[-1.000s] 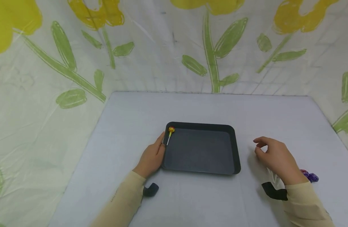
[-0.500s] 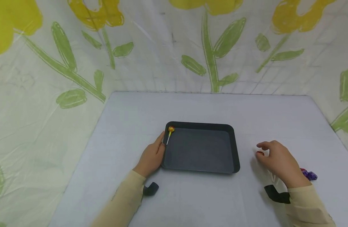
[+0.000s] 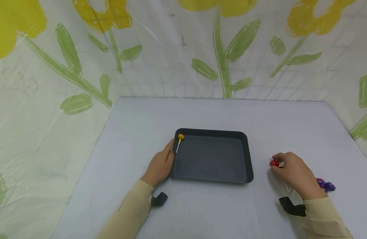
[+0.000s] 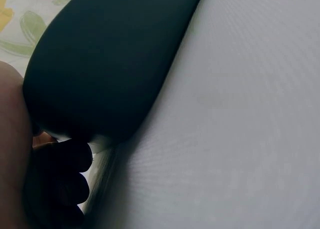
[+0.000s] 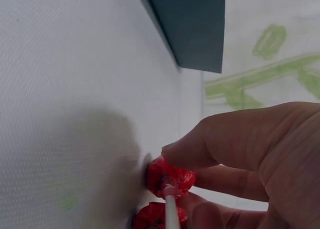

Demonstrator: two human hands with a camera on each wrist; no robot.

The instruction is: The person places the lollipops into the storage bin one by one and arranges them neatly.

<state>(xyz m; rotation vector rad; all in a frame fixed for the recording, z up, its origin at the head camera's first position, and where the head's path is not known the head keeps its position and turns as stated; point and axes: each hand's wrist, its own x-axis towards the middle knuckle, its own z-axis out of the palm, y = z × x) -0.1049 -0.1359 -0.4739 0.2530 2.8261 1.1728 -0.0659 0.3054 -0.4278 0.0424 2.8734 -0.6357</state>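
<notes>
A dark grey rectangular tray point(image 3: 212, 181) lies on the white table, with a yellow-wrapped lollipop point(image 3: 181, 136) along its left wall. My left hand point(image 3: 159, 167) grips the tray's left side. In the left wrist view, its fingers point(image 4: 75, 156) curl by the tray's dark wall point(image 4: 100, 64). Right of the tray, my right hand point(image 3: 295, 172) pinches a red-wrapped lollipop point(image 5: 170, 178) between thumb and fingers. A white stick point(image 5: 172, 214) points toward the wrist camera. Another red-wrapped lollipop point(image 5: 152, 216) lies close beside it; its lower part is out of view.
Purple and red wrapped sweets point(image 3: 326, 185) lie beside the right wrist, partly hidden by the arm. Behind the white table point(image 3: 219, 113) hangs a sheet point(image 3: 159, 59) with yellow flowers and green leaves.
My right hand has shifted slightly right and toward me. The red wrapper, hidden one second ago, now shows at its fingertips. The left hand and tray have stayed in place.
</notes>
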